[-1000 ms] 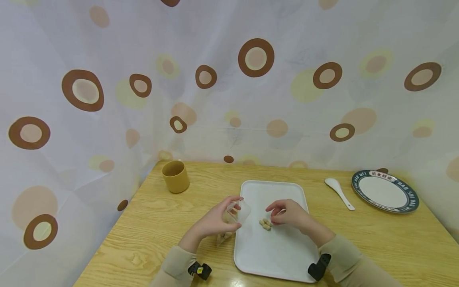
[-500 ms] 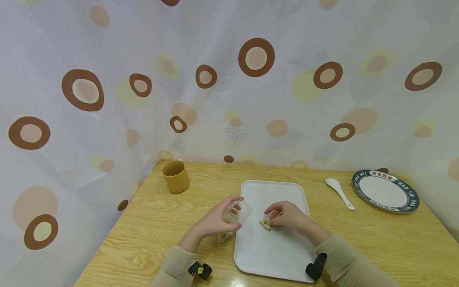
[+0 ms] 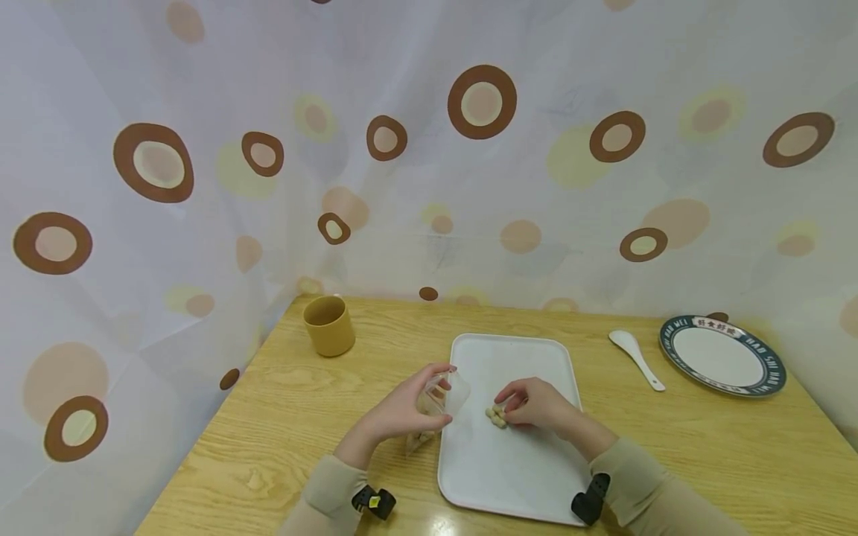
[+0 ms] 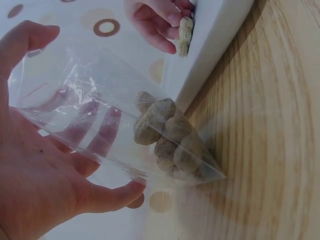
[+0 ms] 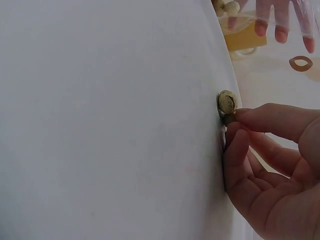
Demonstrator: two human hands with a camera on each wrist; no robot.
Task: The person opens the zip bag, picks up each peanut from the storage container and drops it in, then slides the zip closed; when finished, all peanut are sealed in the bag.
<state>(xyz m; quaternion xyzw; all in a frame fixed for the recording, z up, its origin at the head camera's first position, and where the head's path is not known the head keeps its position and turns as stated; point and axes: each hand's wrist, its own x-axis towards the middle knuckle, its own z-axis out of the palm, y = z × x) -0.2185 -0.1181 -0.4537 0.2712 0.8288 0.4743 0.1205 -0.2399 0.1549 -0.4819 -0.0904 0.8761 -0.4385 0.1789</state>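
My left hand [image 3: 410, 406] grips a clear plastic bag [image 4: 95, 80] by its spread mouth, beside the tray's left edge. Several unshelled peanuts [image 4: 170, 132] lie in the bag's pointed lower end, which hangs close over the table. On the white tray [image 3: 503, 476] sits a small cluster of peanuts [image 3: 496, 417]. My right hand [image 3: 536, 406] is down at that cluster, thumb and index finger pinching a peanut [image 5: 229, 119] at its right side. Another peanut [image 5: 227, 101] stands right at these fingertips in the right wrist view. The fingers partly hide the pinched one.
A yellow mug [image 3: 328, 327] stands at the back left of the wooden table [image 3: 268, 432]. To the tray's right lie a white spoon [image 3: 637, 359] and a plate with a dark patterned rim [image 3: 771, 372]. A patterned curtain [image 3: 415, 186] hangs behind the table.
My right hand has moved slightly left and down to the cluster, and its fingers have closed on a peanut. The left hand holds the bag in the same place.
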